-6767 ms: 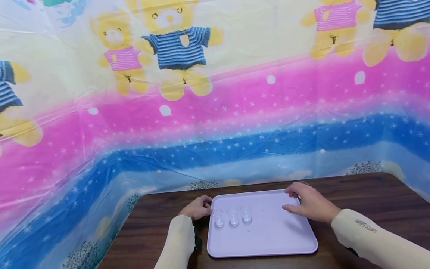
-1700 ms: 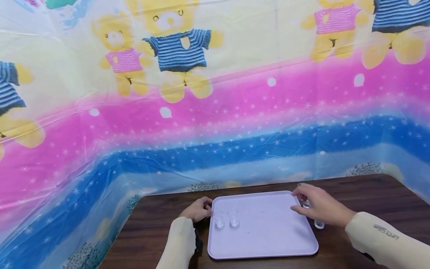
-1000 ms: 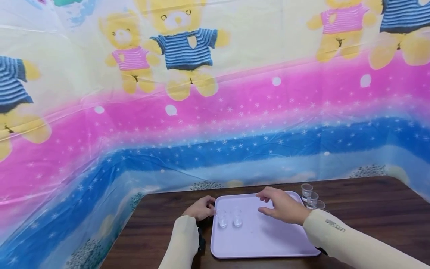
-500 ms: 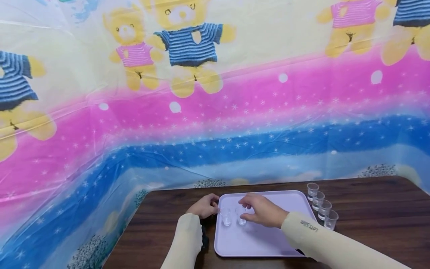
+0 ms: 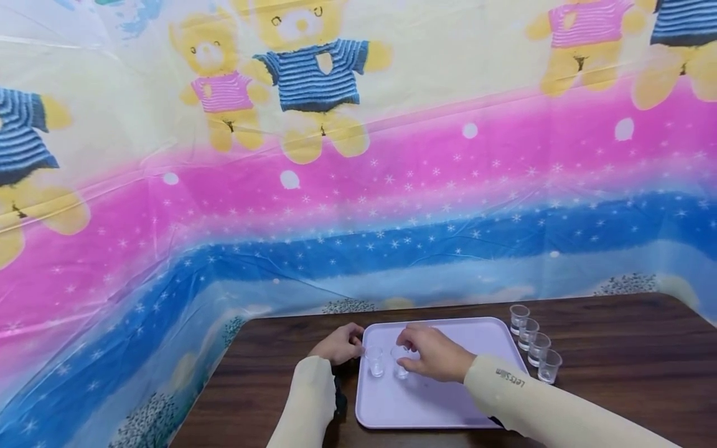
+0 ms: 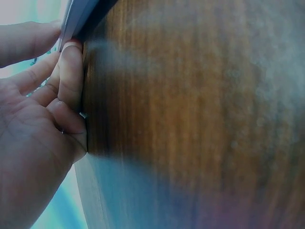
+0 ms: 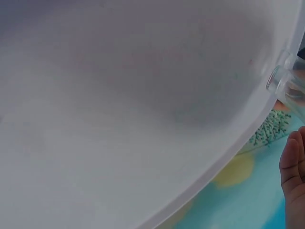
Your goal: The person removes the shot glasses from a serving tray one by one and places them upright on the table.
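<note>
Upright clear cup (image 5: 400,373) just left of fingers of nearer right hand (image 5: 437,353), grasp impossible to tell; left hand (image 5: 338,344) pinches edge of lilac tray (image 5: 426,407)

cup (image 5: 399,373) partly behind right hand (image 5: 439,354), sleeves (image 5: 532,393) cropped

Backdrop (image 5: 414,93): creased and printed, it hung behind the bench (image 5: 241,386).
Bench: its surface was dark brown and wood-grained.
Bears (image 5: 220,93): yellow, they wore pink or blue striped shirts (image 5: 319,78).
Bands (image 5: 414,149): pink ran above blue, both flecked with white snowflakes (image 5: 407,186).
Bushes (image 5: 627,284): dark-speckled, they showed low down.
</note>
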